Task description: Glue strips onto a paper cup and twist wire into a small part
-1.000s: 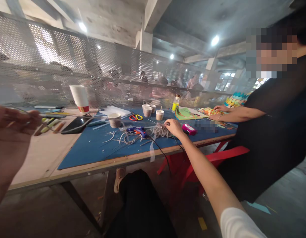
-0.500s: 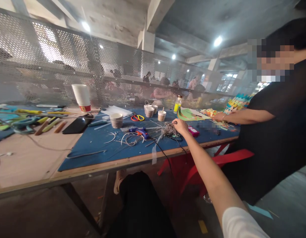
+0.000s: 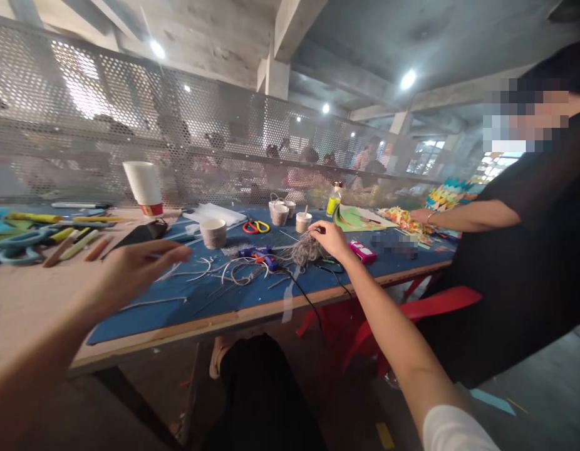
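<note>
Near the surface's [image 3: 22, 294] front edge, our right hand [image 3: 328, 238] pinches cord [image 3: 307, 252]; above the mat [image 3: 151, 321], we cannot tell our left hand's [image 3: 144, 266] grip.

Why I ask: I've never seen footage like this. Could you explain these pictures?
There is no robot here: these are a person's own bare hands, and every picture comes from one camera worn on that person's head, looking forward and down. The right hand pinches a tangle of grey cord; whether the left hand, over the table, holds anything is unclear. On the table are a blue glue gun, scissors with red and yellow handles, a stack of white cups and a small grey cup. The arm at right belongs to somebody else.
</note>
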{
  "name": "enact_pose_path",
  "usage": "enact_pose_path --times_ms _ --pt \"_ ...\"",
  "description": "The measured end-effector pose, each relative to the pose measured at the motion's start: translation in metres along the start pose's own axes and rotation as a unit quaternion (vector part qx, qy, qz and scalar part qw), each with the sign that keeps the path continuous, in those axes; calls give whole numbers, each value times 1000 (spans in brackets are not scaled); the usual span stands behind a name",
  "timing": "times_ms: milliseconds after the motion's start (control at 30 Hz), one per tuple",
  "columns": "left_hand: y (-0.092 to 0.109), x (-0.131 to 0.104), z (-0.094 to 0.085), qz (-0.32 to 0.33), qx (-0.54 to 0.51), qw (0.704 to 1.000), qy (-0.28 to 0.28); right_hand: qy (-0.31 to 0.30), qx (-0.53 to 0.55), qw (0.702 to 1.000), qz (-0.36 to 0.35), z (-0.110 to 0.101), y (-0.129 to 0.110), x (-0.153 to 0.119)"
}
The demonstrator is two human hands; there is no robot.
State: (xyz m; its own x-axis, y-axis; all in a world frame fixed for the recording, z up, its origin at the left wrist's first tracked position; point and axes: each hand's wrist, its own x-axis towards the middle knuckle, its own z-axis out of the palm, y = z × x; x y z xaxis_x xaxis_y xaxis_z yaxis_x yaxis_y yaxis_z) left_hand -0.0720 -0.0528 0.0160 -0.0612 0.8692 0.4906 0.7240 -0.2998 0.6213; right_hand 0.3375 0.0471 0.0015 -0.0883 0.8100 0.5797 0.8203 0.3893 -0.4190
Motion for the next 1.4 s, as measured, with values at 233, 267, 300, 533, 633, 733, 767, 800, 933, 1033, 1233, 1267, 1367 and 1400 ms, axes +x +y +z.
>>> enact_pose_path --times_ms 233,267,300,533,633,733,767,800,933,1033,1233,1267,1367,1400 --pt "59 12 72 122 -24 980 -158 19 103 992 -64 -10 -23 5" --pt "66 15 84 128 -35 975 -180 24 110 991 -72 -12 -27 6" --pt "72 18 95 133 -36 971 -195 27 116 990 -79 -15 -31 6" --pt "93 27 151 133 104 970 -178 53 124 988 -79 -33 -52 8" --pt "92 29 153 126 126 971 -160 63 128 987 -75 -37 -51 10" --pt "85 31 144 115 72 980 -149 68 118 988 -71 -37 -44 12" --pt "83 31 139 107 44 982 -146 70 107 990 -67 -36 -40 13" --pt "80 32 133 96 8 984 -147 73 91 991 -61 -35 -35 14" --pt "72 29 102 36 -161 978 -124 68 9 997 -25 -21 -13 15" --pt "66 25 78 14 -181 981 -67 40 -43 998 6 -7 3 15" --pt "54 24 43 -16 -267 961 74 -24 -91 995 25 11 24 15" --pt "52 25 38 -29 -298 948 111 -34 -102 994 29 12 27 15" --pt "47 25 23 -80 -366 911 173 -55 -135 988 50 15 34 16" --pt "46 24 18 -87 -369 905 191 -58 -141 987 58 16 36 16"
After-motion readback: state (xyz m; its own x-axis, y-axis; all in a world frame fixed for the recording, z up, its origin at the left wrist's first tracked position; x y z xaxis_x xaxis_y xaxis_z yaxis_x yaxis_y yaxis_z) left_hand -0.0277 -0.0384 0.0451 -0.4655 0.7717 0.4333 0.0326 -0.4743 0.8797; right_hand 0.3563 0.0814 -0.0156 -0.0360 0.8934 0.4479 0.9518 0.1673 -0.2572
